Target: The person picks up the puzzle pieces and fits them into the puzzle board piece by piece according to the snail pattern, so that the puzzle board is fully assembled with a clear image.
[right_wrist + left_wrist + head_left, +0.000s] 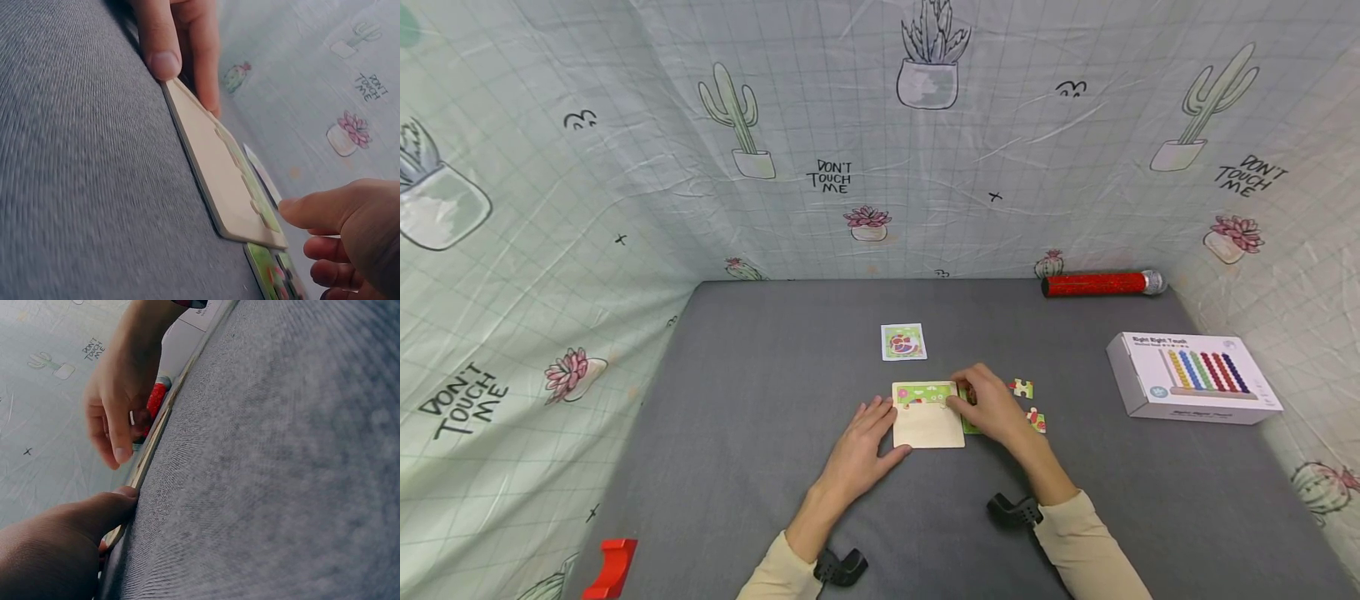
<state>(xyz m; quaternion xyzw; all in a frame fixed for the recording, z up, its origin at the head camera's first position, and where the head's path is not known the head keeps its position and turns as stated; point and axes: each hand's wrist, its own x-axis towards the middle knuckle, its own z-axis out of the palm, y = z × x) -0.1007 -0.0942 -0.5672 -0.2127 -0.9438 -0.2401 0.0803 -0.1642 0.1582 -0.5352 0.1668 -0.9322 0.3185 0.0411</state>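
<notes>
Pale fabric (pixel 625 167), printed with potted cacti and "DON'T TOUCH ME" lettering, hangs beyond the fingers and on either side of them. Grey cloth (pixel 760 358) spreads beneath them over the tabletop. Well to the right of the right fingers lies a white box (pixel 1195 379) picturing a bead abacus; farther off, beyond them and rightward, is a red cylinder (pixel 1093 284) with a silvery end. At the left edge of the wooden puzzle board, the left hand (pixel 861 454) has its fingers straight and close together, the thumb spread away and touching the near left corner. Across the board, the right hand (pixel 990 408) has its thumb and index finger at the far right corner, the other fingers curled; whether they pinch anything I cannot tell. Between the 2 hands' fingers is that wooden puzzle board (pixel 928 427), flat on the cloth. Well to the left of the left fingers sits a red curved block (pixel 611 570). Just beyond the fingertips lies a square picture card (pixel 903 342). A green picture strip (pixel 925 394) covers the board's far part, between the fingertips, and 2 loose puzzle pieces (pixel 1022 387) show just right of the right fingers.
</notes>
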